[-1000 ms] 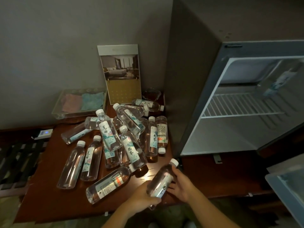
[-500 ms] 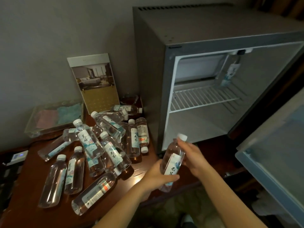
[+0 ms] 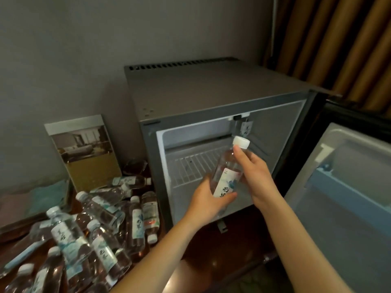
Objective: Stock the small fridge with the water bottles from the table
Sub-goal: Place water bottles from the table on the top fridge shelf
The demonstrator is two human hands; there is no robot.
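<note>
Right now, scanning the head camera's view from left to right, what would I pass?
Pile of water bottles → left hand → held bottle → right hand → open fridge door.

A bottle (image 3: 227, 173) is gripped by both hands in front of the open fridge (image 3: 211, 96): the left hand (image 3: 206, 203) at its base, the right hand (image 3: 254, 172) below its white cap (image 3: 241, 142). More bottles (image 3: 95, 225) are heaped on the table (image 3: 211, 256) beside the fridge.
</note>
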